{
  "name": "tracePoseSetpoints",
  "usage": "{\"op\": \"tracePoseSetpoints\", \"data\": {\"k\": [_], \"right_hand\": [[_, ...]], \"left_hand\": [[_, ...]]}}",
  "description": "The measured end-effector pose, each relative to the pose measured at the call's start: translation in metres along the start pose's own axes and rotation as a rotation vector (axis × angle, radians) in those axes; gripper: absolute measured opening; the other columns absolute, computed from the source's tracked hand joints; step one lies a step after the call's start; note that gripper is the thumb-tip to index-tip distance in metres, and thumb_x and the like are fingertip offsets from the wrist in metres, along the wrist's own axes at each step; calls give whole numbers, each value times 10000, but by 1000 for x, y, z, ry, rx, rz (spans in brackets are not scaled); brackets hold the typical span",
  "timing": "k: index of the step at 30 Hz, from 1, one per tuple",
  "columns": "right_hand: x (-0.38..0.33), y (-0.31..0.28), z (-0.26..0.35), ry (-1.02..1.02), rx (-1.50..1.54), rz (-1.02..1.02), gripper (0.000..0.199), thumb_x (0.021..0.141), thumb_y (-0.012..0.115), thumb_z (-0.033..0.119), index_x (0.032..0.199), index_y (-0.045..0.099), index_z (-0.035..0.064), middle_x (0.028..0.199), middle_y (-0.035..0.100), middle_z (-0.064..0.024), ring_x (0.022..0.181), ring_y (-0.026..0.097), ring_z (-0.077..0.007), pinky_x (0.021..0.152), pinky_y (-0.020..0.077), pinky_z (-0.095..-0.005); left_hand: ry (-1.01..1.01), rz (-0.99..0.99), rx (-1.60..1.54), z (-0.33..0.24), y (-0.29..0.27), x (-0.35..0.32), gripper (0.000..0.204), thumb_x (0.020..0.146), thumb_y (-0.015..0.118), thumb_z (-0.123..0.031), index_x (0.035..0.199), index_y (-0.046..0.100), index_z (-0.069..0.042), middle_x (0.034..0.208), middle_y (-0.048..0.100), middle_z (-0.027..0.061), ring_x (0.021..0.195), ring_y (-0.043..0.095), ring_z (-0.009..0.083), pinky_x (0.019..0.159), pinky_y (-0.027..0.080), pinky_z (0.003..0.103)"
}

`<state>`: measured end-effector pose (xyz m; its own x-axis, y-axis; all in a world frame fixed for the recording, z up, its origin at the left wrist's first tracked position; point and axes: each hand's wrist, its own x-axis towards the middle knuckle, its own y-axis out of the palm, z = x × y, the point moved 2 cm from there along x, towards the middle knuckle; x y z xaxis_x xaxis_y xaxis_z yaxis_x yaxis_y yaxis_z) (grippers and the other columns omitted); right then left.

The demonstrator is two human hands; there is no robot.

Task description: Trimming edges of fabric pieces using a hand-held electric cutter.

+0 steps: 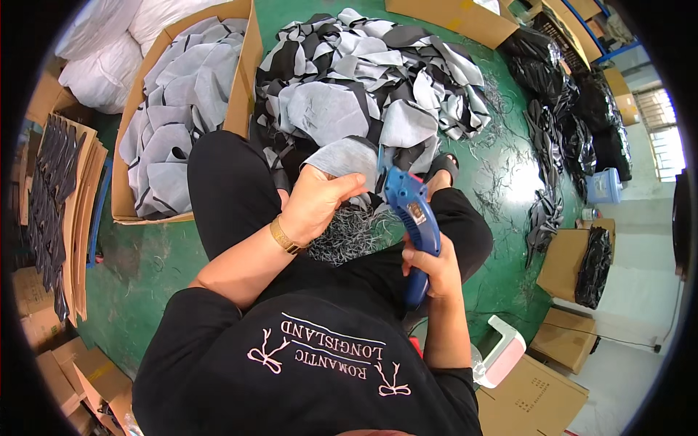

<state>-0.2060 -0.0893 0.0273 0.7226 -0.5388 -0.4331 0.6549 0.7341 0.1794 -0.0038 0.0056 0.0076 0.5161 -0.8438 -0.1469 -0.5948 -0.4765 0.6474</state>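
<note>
My left hand [314,205], with a gold watch at its wrist, is closed on the edge of a grey fabric piece [350,158] with a curved outline. In my right hand [438,267] is a blue pair of electric scissors [416,207], my fingers wrapped round its handle. Its head points away from me, close to the right edge of the fabric; I cannot tell whether the blade touches it. Just beyond lies a large heap of grey and black fabric pieces [327,112]. Thin fabric trimmings [352,236] are piled on the floor between my legs.
At the left stands a cardboard box [243,94] filled with similar grey pieces, white sacks [102,80] behind it. Black plastic bags [542,65] and dark cloth strips line the right side. A white and pink stool-like object [502,352] stands beside my right elbow, near cardboard boxes [563,338].
</note>
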Motion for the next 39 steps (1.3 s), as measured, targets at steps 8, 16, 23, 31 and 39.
{"op": "tracePoseSetpoints", "data": {"k": [8, 16, 23, 31, 39], "right_hand": [[33, 3, 55, -341, -313, -180, 353, 692, 755, 75, 992, 589, -11, 793, 595, -24, 678, 576, -109, 623, 481, -246], [48, 36, 58, -395, -556, -166, 389, 670, 783, 115, 994, 602, -2, 785, 607, -16, 684, 547, -83, 616, 460, -245], [42, 10, 37, -232, -118, -17, 410, 656, 765, 120, 995, 586, -24, 788, 573, -36, 702, 547, -129, 671, 438, -262], [12, -16, -7, 79, 205, 233, 402, 636, 744, 218, 845, 496, -22, 621, 449, -35, 586, 493, -163, 527, 459, -301], [4, -13, -28, 243, 323, 323, 357, 613, 722, 101, 892, 539, -28, 611, 483, -62, 512, 477, -165, 468, 418, -280]], "left_hand": [[-138, 120, 63, 7, 10, -3, 293, 854, 607, -6, 1142, 575, -44, 1054, 650, 41, 929, 632, 118, 798, 525, 272], [-119, 146, 22, 5, 20, -10, 301, 864, 637, -34, 1160, 583, -38, 1070, 647, 27, 946, 616, 107, 806, 491, 263], [-175, 95, -176, 2, -5, 10, 247, 876, 638, -80, 1117, 609, -35, 1064, 662, 56, 968, 641, 171, 862, 506, 325], [-261, 169, -310, 0, -15, 11, 262, 900, 594, -68, 1156, 590, -18, 1108, 650, 84, 1018, 631, 200, 904, 496, 360], [-327, 246, -341, 0, -13, 9, 357, 905, 555, -27, 1260, 517, -28, 1192, 612, 95, 1093, 600, 220, 958, 466, 396]]}}
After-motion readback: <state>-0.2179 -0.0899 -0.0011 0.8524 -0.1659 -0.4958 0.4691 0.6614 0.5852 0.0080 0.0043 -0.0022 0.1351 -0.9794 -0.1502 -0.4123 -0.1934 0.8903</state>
